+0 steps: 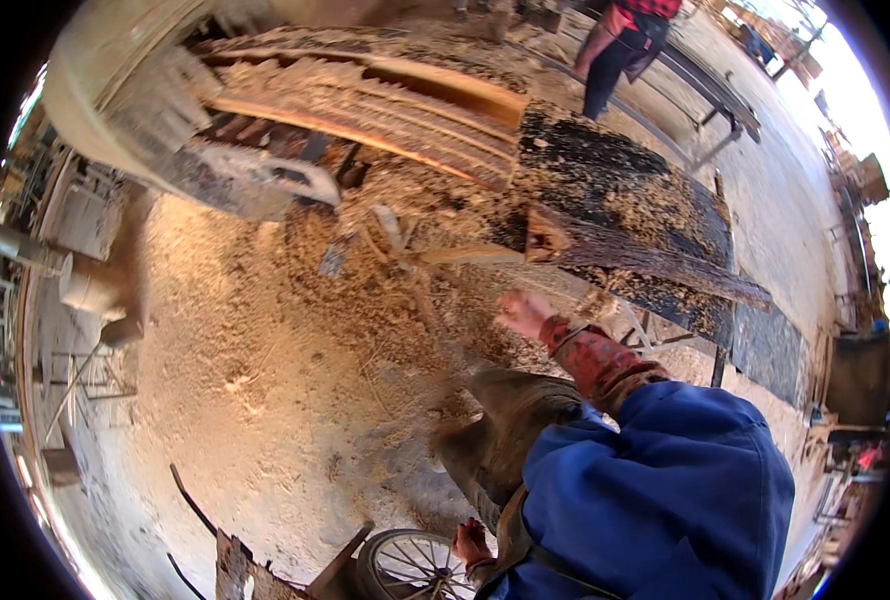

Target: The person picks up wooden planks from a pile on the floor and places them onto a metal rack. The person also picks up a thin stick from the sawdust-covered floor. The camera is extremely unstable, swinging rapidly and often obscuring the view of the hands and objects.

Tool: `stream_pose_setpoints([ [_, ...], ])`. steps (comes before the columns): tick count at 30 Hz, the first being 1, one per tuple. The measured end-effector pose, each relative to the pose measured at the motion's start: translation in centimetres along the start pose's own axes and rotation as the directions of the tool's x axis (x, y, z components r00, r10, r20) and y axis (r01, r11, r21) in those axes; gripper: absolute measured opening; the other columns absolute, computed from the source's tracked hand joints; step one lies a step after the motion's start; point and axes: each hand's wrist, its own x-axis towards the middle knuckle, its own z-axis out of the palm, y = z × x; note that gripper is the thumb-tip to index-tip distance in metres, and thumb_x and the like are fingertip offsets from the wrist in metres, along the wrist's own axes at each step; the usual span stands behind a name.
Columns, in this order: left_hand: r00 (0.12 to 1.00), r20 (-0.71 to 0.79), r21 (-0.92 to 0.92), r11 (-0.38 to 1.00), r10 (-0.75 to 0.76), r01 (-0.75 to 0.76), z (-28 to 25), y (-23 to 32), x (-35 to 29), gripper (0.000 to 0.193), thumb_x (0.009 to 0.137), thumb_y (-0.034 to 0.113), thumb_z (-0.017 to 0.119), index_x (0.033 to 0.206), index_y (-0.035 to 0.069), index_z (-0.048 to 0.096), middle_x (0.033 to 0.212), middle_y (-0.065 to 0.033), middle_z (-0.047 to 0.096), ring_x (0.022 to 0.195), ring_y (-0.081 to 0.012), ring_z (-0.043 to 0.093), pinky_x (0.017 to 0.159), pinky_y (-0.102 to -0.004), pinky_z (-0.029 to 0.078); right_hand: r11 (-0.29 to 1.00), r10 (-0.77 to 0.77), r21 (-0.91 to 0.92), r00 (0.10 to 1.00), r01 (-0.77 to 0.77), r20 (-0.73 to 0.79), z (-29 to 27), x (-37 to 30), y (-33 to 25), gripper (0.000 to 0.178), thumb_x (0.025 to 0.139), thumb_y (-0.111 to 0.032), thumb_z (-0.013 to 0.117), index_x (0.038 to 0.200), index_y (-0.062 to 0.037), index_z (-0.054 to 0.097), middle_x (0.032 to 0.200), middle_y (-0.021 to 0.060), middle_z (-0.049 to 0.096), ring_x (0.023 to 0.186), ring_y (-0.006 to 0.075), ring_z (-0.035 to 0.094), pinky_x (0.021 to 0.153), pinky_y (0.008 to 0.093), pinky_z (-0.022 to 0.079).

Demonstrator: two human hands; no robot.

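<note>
Right hand [525,312] near the bark-edged timber [650,260], fingers blurred!
Spread or pressed together, I can't tell; same for the left hand [472,542], down by a spoked wheel [435,578]. The timber lies on the black, shavings-strewn table [562,135], boards [385,112] beside it, 1 other person [620,50] beyond.

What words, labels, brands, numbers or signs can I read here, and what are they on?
None can be read.
The bark-edged timber, the grooved boards and the blue jacket show no legible text.
The dark box-shaped thing at the right edge is too small and blurred to tell whether it carries any.
</note>
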Motion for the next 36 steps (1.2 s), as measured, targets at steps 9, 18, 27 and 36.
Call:
stream_pose_setpoints([
  [9, 0.995, -0.053, 0.382, 0.923, 0.079, -0.053, 13.4, -0.3, 0.8, 0.019, 0.084, 0.015, 0.058, 0.086, -0.003, 0.062, 0.076, -0.0101, 0.064, 0.063, -0.0176, 0.059, 0.057, -0.0284, 0.048, 0.839, 0.274, -0.477, 0.961, -0.261, -0.043, -16.6, 3.5, 15.9, 0.090, 0.058, -0.037, 0.077, 0.131, -0.0018, 0.040, 0.125, 0.0186, 0.044, 0.118, 0.0354, 0.039, 0.098, 0.0416, 0.035],
  [18, 0.959, -0.209, 0.471, 0.879, 0.192, -0.073, 15.8, 0.0, -0.9, 0.023, 0.081, 0.019, 0.063, 0.089, -0.003, 0.065, 0.073, -0.0075, 0.066, 0.062, -0.0141, 0.061, 0.056, -0.0250, 0.049, 0.760, 0.550, -0.483, 0.827, -0.435, 0.120, -14.5, 3.2, 14.6, 0.113, 0.048, -0.030, 0.083, 0.141, -0.0163, 0.021, 0.142, 0.0142, 0.024, 0.128, 0.0336, 0.029, 0.103, 0.0469, 0.031],
  [27, 0.939, -0.250, 0.393, 0.911, 0.234, -0.123, 11.4, -8.2, -1.5, 0.023, 0.078, 0.022, 0.065, 0.083, -0.001, 0.067, 0.069, -0.0064, 0.065, 0.060, -0.0127, 0.061, 0.054, -0.0265, 0.048, 0.608, 0.594, -0.706, 0.798, -0.363, 0.101, -13.3, 5.3, 16.0, 0.112, 0.052, -0.032, 0.084, 0.141, -0.0082, 0.020, 0.142, 0.0139, 0.028, 0.126, 0.0302, 0.036, 0.097, 0.0445, 0.040],
  [36, 0.895, -0.122, 0.468, 0.820, 0.429, -0.330, 10.3, -3.3, -2.4, 0.025, 0.077, 0.025, 0.065, 0.081, 0.000, 0.064, 0.071, -0.0069, 0.065, 0.065, -0.0134, 0.061, 0.059, -0.0283, 0.049, 0.946, 0.167, -0.323, 0.898, -0.029, 0.407, -8.3, -2.2, 1.8, 0.055, 0.063, -0.019, 0.075, 0.105, 0.0103, 0.055, 0.105, 0.0260, 0.057, 0.096, 0.0344, 0.056, 0.080, 0.0411, 0.046],
])
